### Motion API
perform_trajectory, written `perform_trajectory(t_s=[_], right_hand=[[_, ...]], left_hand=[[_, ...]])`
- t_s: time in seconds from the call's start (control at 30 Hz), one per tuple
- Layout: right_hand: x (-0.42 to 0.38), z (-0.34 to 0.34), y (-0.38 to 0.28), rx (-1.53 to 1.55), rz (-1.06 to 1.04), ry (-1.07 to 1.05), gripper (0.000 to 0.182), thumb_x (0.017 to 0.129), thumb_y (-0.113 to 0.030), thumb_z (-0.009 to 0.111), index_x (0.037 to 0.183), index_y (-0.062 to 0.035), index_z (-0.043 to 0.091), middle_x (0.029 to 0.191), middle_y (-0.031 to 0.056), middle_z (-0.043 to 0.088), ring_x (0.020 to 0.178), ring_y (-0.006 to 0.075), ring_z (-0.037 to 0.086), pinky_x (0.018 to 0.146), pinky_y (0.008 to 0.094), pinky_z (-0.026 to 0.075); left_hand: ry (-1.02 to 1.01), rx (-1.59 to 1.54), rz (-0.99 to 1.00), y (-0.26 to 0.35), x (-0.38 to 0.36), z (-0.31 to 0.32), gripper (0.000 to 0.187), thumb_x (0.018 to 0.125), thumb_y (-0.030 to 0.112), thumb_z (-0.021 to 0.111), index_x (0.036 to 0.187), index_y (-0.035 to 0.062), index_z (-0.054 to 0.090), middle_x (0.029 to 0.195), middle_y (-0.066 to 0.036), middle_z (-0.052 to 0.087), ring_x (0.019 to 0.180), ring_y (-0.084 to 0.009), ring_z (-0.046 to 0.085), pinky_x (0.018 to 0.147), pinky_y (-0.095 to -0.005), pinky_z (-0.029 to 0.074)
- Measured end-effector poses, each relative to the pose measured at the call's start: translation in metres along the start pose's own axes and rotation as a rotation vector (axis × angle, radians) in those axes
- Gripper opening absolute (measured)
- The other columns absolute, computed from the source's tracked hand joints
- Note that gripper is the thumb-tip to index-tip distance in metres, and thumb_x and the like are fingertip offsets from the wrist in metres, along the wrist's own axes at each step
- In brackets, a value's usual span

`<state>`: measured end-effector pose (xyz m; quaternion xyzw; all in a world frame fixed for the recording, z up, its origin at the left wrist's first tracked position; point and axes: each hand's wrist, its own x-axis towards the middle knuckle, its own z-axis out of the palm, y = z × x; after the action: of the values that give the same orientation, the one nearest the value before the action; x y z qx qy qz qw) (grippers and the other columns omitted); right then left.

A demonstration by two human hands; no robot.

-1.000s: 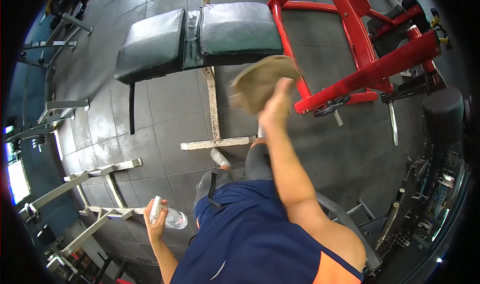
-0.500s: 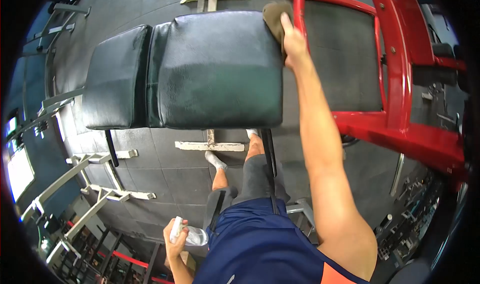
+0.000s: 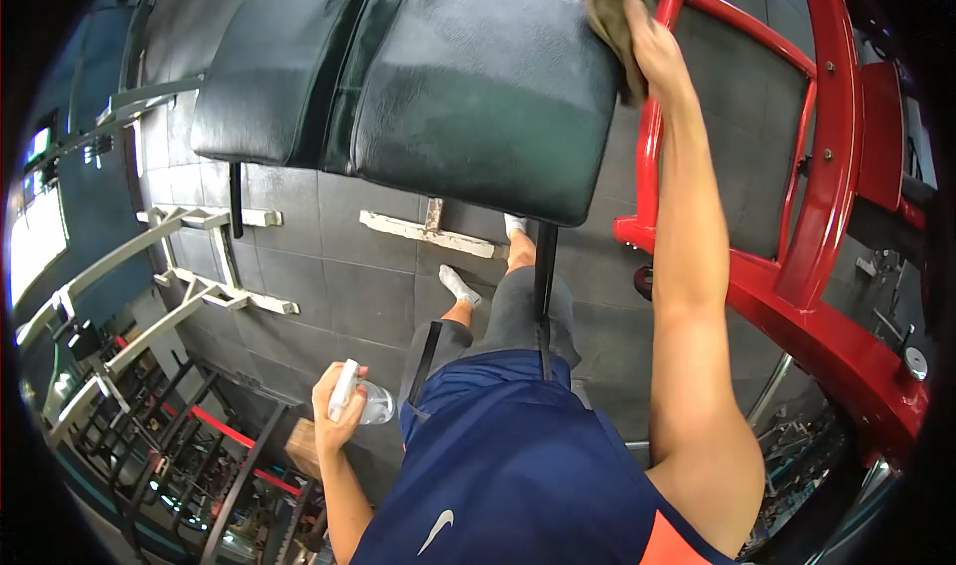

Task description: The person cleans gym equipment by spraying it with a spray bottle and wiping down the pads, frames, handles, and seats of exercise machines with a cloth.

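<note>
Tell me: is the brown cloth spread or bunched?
Bunched: the brown cloth is creased and gathered in the right hand by the bench pad; exact folds are blurred.

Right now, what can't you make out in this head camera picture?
All in the head view:
- Right hand: most fingers, hidden behind the cloth.
- Cloth: blurred, its far face turned away, so I can't confirm contact with the bench pad.
- Spray bottle: its neck, covered by the left hand.
- Right foot: toes, hidden by the bench pad.
- Red machine: its top, cut off by the upper edge.
</note>
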<state>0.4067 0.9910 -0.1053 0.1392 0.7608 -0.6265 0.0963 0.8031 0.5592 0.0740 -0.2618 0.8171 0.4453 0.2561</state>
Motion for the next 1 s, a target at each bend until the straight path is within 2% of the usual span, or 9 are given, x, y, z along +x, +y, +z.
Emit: perform_trajectory(t_s=[0.17,0.27,0.33,0.4,0.5,0.57,0.73,0.87,1.0], right_hand=[[-0.188,-0.023,0.024,0.31,0.362,0.016,0.057,0.101,-0.051,0.047,0.124,-0.0013,0.062,0.107,0.0075,0.068,0.094,0.0156,0.064,0.082,0.0303,0.052],[-0.272,0.043,0.047,0.735,0.316,0.374,0.059,0.102,-0.05,0.043,0.128,0.0006,0.059,0.119,0.0088,0.065,0.104,0.019,0.063,0.095,0.0328,0.049],[-0.308,0.072,0.135,0.312,0.098,0.227,0.056,0.104,-0.041,0.045,0.135,0.0047,0.05,0.141,0.0174,0.051,0.13,0.024,0.049,0.111,0.0359,0.034],[-0.316,0.119,0.113,-0.51,-0.525,0.209,0.051,0.099,-0.038,0.054,0.121,0.0071,0.062,0.142,0.036,0.04,0.136,0.0461,0.035,0.112,0.0474,0.029],[-0.272,0.132,0.108,-1.097,-0.56,0.37,0.055,0.096,-0.045,0.053,0.11,0.0063,0.068,0.132,0.0465,0.04,0.125,0.0549,0.04,0.105,0.0529,0.034],[-0.262,0.149,0.066,-0.948,-0.167,0.269,0.058,0.096,-0.049,0.052,0.114,0.0052,0.065,0.111,0.0366,0.059,0.109,0.0523,0.055,0.092,0.0539,0.045],[-0.297,0.136,0.111,-1.081,-0.306,0.301,0.064,0.097,-0.054,0.045,0.125,0.0016,0.06,0.123,0.0386,0.051,0.113,0.0519,0.053,0.096,0.0537,0.044],[-0.42,0.113,0.181,-0.924,-0.354,0.081,0.064,0.099,-0.047,0.047,0.13,0.009,0.054,0.144,0.044,0.028,0.138,0.0542,0.026,0.115,0.0503,0.025],[-0.484,0.079,0.194,-0.185,0.321,0.12,0.07,0.099,-0.057,0.045,0.139,0.0007,0.048,0.144,0.019,0.047,0.133,0.032,0.045,0.112,0.0488,0.033]], left_hand=[[0.03,-0.118,0.005,-0.051,-0.021,0.004,0.02,0.077,-0.001,0.059,0.095,-0.0035,0.066,0.086,-0.008,0.06,0.073,-0.0143,0.056,0.068,-0.0272,0.046],[-0.003,-0.141,0.026,-0.087,-0.043,0.01,0.019,0.077,0.0,0.059,0.095,-0.0034,0.066,0.086,-0.008,0.06,0.073,-0.0144,0.056,0.068,-0.0271,0.046],[-0.033,-0.199,0.028,-0.115,-0.058,0.013,0.02,0.077,0.001,0.06,0.095,-0.0033,0.067,0.086,-0.008,0.06,0.072,-0.0143,0.056,0.067,-0.0272,0.045],[-0.015,-0.219,0.057,-0.14,-0.076,0.014,0.02,0.077,0.002,0.06,0.096,-0.0032,0.067,0.086,-0.008,0.06,0.072,-0.0142,0.056,0.066,-0.0273,0.045],[0.02,-0.304,0.046,-0.195,-0.106,0.014,0.02,0.077,0.003,0.061,0.096,-0.003,0.067,0.085,-0.008,0.06,0.071,-0.0138,0.055,0.065,-0.0275,0.045],[0.054,-0.349,0.02,-0.234,-0.131,0.017,0.02,0.077,0.003,0.061,0.095,-0.0028,0.067,0.086,-0.007,0.059,0.071,-0.0131,0.055,0.065,-0.0272,0.044],[0.079,-0.39,0.03,-0.289,-0.165,0.011,0.02,0.077,0.0,0.059,0.096,-0.003,0.066,0.086,-0.006,0.058,0.073,-0.0117,0.054,0.066,-0.0259,0.045],[0.102,-0.427,0.047,-0.311,-0.171,-0.004,0.019,0.079,0.0,0.061,0.097,-0.0029,0.067,0.087,-0.004,0.058,0.075,-0.0113,0.055,0.068,-0.0249,0.045],[0.205,-0.483,0.022,-0.314,-0.18,-0.011,0.017,0.081,0.003,0.062,0.096,-0.0029,0.067,0.087,-0.004,0.059,0.077,-0.0113,0.056,0.07,-0.0261,0.045]])
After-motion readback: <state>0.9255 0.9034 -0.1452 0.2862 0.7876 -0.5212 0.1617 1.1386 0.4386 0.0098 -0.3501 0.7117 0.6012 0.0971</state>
